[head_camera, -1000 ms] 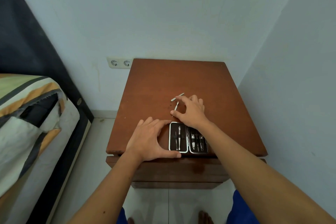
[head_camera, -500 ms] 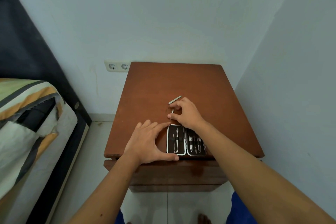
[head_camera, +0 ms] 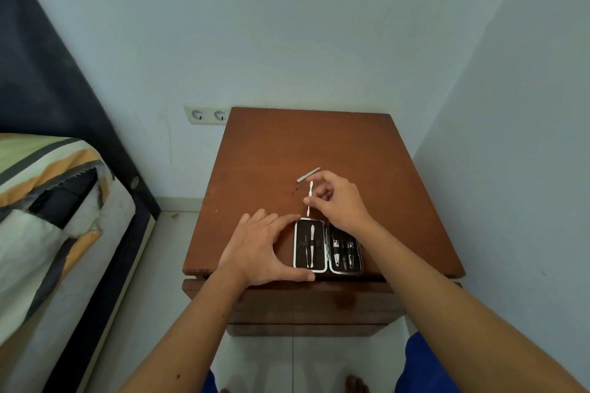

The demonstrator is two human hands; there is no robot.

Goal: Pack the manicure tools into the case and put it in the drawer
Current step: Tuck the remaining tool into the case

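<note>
Your right hand (head_camera: 340, 201) pinches a thin metal tool (head_camera: 309, 198) just beyond the open case (head_camera: 327, 246). Your left hand (head_camera: 265, 249) braces the case's left side, fingers spread, at the nightstand's (head_camera: 319, 143) front edge. The far top lies bare except for a nail file (head_camera: 308, 174).

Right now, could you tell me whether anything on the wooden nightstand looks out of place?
Only one thing: a flat grey metal nail file lies loose and askew behind the open black manicure case. The right hand holds a thin silver tool. Nothing looks spilled or damaged.

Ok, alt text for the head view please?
The right hand pinches a thin metal tool above the open manicure case on a wooden nightstand; the left hand steadies the case. A nail file lies behind.
</note>
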